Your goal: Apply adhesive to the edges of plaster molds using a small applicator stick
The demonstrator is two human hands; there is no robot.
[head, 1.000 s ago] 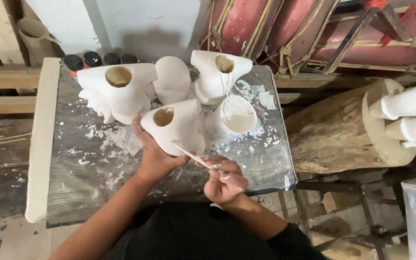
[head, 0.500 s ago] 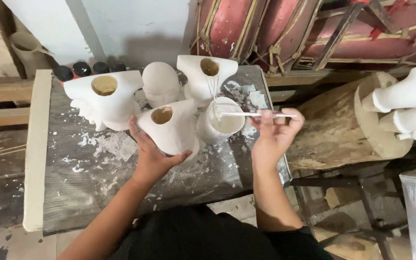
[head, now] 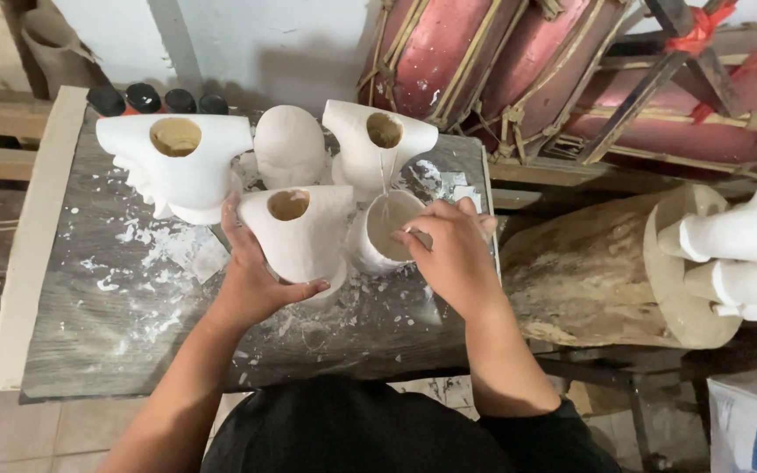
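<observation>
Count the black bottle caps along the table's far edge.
4, in one row at the far left edge: black cap, next, third, fourth, behind the large white cast. More may be hidden.

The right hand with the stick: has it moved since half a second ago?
Yes. The right hand came in leftward from beyond the table's right edge and now sits over the white cup.

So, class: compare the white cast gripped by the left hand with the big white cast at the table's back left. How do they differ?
The held cast is smaller; the big cast is wider, with broad shoulders. The left hand grips the held cast; nothing touches the big cast. The held cast stands near the pot; the big cast stands by the black caps. Both are white with a round hollow opening on top.
</observation>
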